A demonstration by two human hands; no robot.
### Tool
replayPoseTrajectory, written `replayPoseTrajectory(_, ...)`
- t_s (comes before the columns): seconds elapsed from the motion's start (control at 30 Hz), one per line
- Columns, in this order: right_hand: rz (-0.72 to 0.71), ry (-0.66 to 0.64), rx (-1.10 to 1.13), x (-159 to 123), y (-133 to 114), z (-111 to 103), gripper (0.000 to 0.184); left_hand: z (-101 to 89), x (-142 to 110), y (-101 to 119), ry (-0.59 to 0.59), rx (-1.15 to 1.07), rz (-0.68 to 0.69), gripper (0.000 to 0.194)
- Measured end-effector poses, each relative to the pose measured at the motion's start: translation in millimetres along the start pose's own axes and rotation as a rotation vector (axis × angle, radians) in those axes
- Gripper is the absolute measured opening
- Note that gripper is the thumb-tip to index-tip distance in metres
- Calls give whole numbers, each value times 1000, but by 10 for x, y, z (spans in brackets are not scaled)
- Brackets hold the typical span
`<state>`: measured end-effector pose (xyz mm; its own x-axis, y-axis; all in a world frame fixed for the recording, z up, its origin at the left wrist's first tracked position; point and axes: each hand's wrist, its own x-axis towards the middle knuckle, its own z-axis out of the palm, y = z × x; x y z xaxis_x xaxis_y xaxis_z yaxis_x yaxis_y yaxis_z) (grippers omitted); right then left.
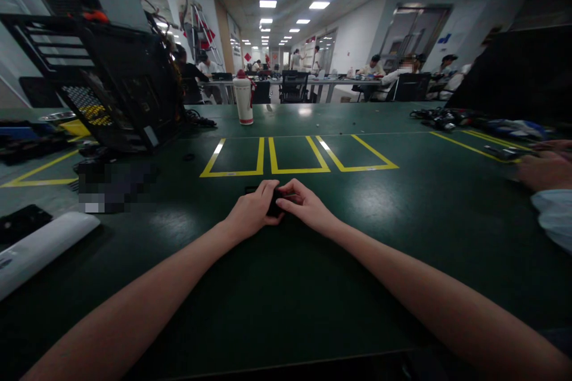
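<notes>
Over the green table point(268, 286), my left hand point(252, 208) is closed around a small black part point(274, 205), with the fingers over its top and the thumb below. Part of a dark flat piece shows behind the left knuckles; whether it belongs to the same part I cannot tell. My right hand point(308, 208) meets the left one from the right side. Its thumb and fingers are pinched together against the black part's right edge. Whatever lies between those fingertips is too small and dark to name.
Yellow tape outlines point(299, 170) mark the table beyond my hands. Left stand a black computer case point(129, 89) and a white elongated casing point(49, 250). A white tumbler point(243, 101) stands at the back. Cables point(442, 118) and another person's hand point(545, 169) are right.
</notes>
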<state>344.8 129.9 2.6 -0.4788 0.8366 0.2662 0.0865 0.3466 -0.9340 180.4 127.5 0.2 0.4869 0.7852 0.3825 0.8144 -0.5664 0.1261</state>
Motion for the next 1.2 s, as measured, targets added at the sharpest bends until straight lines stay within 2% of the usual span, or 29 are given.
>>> replayPoseTrajectory(0.2,113,43,-49,32,54,-2,26,6,6,-6,-10,-8,-8,65)
replayPoseTrajectory(0.43,-15,6,-25,-4,37,-1,30,-18,-1,12,-30,-12,-28,65)
replayPoseTrajectory(0.57,2,37,6,15,38,7,19,-21,-2,12,-15,-28,-8,62)
replayPoseTrajectory(0.73,91,46,-20,41,65,-4,29,-9,-5,6,-8,-10,-14,65)
replayPoseTrajectory(0.9,5,10,-13,14,40,-5,33,0,-6,7,-5,0,-11,64)
replayPoseTrajectory(1.07,-1,26,27,9,20,8,21,-3,0,4,1,-15,-11,61)
replayPoseTrajectory(1.2,78,51,42,37,49,1,26,-15,-4,9,-21,-24,-21,64)
